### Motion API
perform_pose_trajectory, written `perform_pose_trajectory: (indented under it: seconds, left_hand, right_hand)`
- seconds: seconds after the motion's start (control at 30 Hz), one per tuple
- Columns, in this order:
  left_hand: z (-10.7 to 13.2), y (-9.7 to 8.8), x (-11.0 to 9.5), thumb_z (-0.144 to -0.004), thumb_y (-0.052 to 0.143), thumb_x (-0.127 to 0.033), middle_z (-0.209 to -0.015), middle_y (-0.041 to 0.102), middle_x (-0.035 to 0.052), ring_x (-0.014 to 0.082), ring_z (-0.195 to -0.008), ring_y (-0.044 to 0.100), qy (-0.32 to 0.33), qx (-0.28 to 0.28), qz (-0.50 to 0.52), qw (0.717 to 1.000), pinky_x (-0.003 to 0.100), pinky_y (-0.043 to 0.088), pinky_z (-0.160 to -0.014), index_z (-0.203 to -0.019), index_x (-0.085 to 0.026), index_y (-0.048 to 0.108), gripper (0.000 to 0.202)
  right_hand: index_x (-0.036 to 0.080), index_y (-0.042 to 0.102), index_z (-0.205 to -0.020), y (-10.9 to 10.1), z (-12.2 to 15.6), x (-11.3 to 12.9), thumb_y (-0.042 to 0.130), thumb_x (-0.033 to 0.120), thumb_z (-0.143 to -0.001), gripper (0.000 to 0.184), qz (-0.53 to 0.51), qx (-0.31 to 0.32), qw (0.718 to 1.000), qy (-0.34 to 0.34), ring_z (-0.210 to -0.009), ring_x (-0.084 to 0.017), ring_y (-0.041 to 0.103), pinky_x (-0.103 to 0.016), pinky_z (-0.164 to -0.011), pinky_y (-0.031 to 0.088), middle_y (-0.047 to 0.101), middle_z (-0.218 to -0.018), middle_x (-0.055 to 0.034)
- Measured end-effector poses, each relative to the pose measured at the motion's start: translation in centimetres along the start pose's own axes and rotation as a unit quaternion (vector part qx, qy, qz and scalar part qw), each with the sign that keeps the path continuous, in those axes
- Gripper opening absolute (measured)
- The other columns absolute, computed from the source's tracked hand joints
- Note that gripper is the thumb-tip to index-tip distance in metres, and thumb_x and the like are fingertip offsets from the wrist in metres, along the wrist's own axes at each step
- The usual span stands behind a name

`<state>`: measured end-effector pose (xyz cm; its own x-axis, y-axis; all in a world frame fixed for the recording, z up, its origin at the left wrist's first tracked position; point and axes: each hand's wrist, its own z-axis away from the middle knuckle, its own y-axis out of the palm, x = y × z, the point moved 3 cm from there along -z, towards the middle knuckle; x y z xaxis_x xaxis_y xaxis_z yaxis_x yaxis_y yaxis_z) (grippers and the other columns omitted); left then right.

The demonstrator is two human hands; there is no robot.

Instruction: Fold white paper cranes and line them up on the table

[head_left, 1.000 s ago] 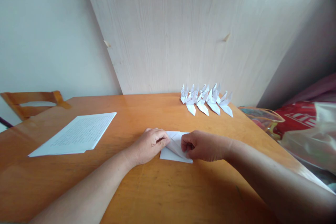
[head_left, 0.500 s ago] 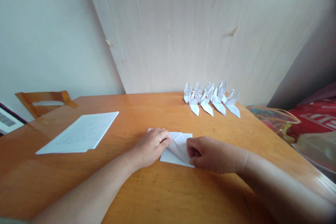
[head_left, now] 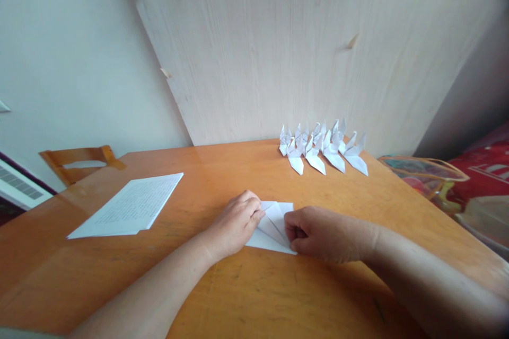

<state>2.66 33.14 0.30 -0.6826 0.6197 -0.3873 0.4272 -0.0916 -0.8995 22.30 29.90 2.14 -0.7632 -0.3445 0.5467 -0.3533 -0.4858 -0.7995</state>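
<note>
A partly folded white sheet of paper (head_left: 274, 228) lies on the wooden table between my hands, with slanting creases and a flap across it. My left hand (head_left: 240, 222) covers its left side, fingers bent and closed on the paper near the upper left edge. On the right side, my right hand (head_left: 318, 233) is curled, with thumb and forefinger pinching the lower right part of the paper. Its other fingers are tucked under, and the fingertips are partly hidden.
Several folded paper cranes (head_left: 324, 148) stand in rows at the back right of the table (head_left: 222, 296). A stack of written sheets (head_left: 127, 206) lies at the left. Beyond the table are a wooden chair (head_left: 81, 163) and a red bag (head_left: 485, 169).
The camera view has shifted slightly. My left hand covers a little more of the paper's left side; my right hand keeps its pinch on the right side.
</note>
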Motion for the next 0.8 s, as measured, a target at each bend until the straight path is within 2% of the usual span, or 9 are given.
perform_pose_trajectory:
  seconds: [0.17,0.8]
  left_hand:
    - [-0.1,0.35,0.17,-0.101,0.04,-0.029,-0.099,0.055,0.006,0.0203,-0.096,0.054,-0.007,-0.008,-0.018,1.0,0.036,0.046,-0.089,-0.089,-0.019,0.057,0.023]
    - [-0.13,0.57,0.04,-0.1,0.041,-0.027,-0.1,0.052,0.0064,0.0209,-0.098,0.054,0.0,-0.008,-0.055,0.998,0.038,0.046,-0.091,-0.086,-0.019,0.052,0.019]
  right_hand:
    - [0.021,0.061,-0.081,-0.13,0.13,-0.11,0.055,0.015,-0.072,0.012,0.004,0.006,1.0,-0.011,-0.061,-0.012,0.049,-0.024,-0.05,0.03,0.062,-0.072,0.0023]
    - [0.021,0.061,-0.081,-0.36,0.23,0.04,0.054,0.015,-0.072,0.013,0.018,0.015,0.999,-0.021,-0.061,-0.012,0.05,-0.023,-0.05,0.032,0.061,-0.072,0.0024]
